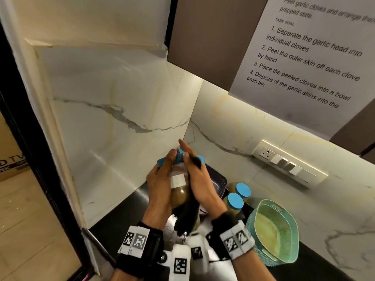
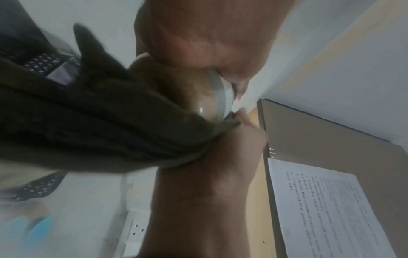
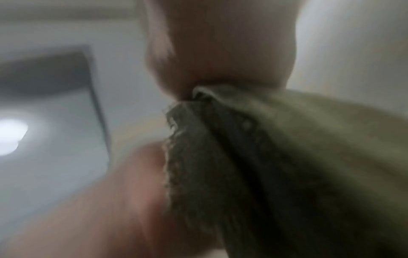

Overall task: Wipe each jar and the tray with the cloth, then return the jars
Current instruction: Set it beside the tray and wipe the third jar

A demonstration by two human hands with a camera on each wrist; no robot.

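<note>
My left hand grips a clear jar with a blue lid, a white label and brownish contents. It holds the jar up above the counter, near the wall corner. My right hand holds a dark cloth against the jar's right side, and the cloth's tail hangs below. The left wrist view shows the cloth draped over the jar. In the blurred right wrist view the cloth is pinched between my fingers. The dark perforated tray sits behind my hands.
Two more blue-lidded jars stand on the black counter right of the tray. A teal basket sits further right at the front. Marble walls close the corner, with a socket strip on the right wall and a cabinet overhead.
</note>
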